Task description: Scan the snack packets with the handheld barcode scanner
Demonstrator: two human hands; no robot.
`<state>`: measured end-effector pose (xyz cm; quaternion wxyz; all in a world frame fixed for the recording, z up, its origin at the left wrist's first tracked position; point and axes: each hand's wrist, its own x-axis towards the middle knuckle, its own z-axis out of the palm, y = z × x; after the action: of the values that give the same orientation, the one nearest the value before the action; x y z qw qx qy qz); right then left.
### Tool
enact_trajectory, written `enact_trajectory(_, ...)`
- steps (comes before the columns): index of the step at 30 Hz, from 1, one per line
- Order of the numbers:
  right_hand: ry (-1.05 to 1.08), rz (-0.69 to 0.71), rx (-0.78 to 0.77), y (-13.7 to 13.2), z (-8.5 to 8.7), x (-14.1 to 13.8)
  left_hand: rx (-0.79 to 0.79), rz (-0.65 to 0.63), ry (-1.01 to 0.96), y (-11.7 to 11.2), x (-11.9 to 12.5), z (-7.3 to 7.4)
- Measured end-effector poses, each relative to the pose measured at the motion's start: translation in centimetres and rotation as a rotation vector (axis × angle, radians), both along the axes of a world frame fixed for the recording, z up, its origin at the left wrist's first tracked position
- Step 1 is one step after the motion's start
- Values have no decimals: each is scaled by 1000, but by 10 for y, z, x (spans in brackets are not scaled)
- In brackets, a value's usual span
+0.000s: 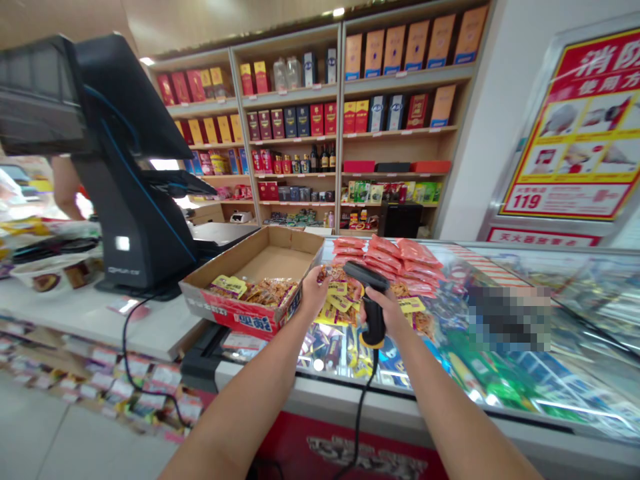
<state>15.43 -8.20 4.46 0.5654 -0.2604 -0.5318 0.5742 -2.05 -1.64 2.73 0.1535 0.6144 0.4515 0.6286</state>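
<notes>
My right hand (387, 310) is wrapped round the grip of a black barcode scanner (374, 317), whose head points left and whose cord runs down over the counter front. Beside it, to the left, my left hand (314, 293) pinches a small snack packet (331, 272) at the right end of an open cardboard box (255, 319). Inside the box lie several snack packets (270, 292) with yellow-green labels. More such packets (340, 301) lie on the glass counter (313, 360) under and around the scanner. Behind them is a stack of pink-red packets (385, 257).
A black point-of-sale terminal (135, 193) stands on the white counter (165, 327) at left, near a bowl (55, 270). Loose cables hang down the front. Shelves (295, 93) of boxed bottles line the back wall. Goods show through the glass at right. Another person's arm (67, 187) shows behind the terminal.
</notes>
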Motion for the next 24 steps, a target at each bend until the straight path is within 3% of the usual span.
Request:
enact_trajectory(21,-155,60,-9,-1,-2,0,-7,76,68,2,-1,-2)
enact_trajectory(24,-161,63,-13,0,-3,0,-18,38,41,3,-1,-3)
